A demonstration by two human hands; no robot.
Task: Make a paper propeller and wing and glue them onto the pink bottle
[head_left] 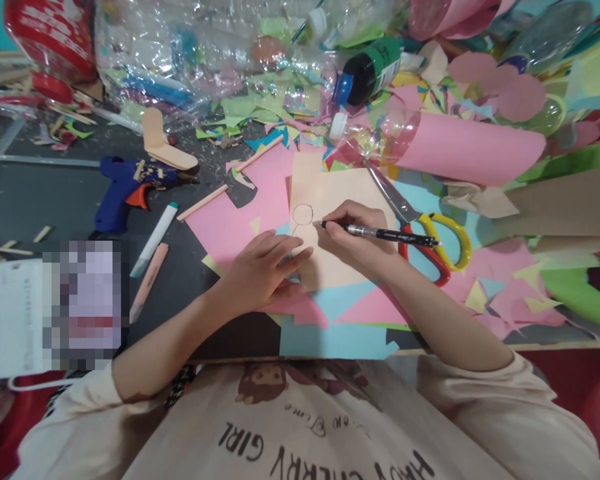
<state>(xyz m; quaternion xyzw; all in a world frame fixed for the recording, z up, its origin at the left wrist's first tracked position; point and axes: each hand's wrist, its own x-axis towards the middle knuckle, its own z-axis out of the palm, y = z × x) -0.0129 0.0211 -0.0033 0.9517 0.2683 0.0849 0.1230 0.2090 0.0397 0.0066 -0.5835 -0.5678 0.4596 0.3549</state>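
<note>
My right hand (357, 233) is closed around a black pen (393, 235), its tip close to the tan paper (347, 267). A small circle (303, 215) is drawn on the paper's left part, with a short line beneath it. Fingers spread, my left hand (270, 270) lies flat over the paper's lower left edge and the pink sheet (267, 200) beside it. Just right of my right hand lie scissors (405, 210) with yellow and red handles, their blades pointing up and left. Pink and light blue paper (333, 341) lies under the tan sheet.
On the left are a blue glue gun (123, 183), a white marker (154, 240) and a peach marker (149, 283). A bottle wrapped in pink paper (473, 147) lies behind the scissors. Plastic bottles, a green-black bottle (373, 70) and many paper scraps crowd the back.
</note>
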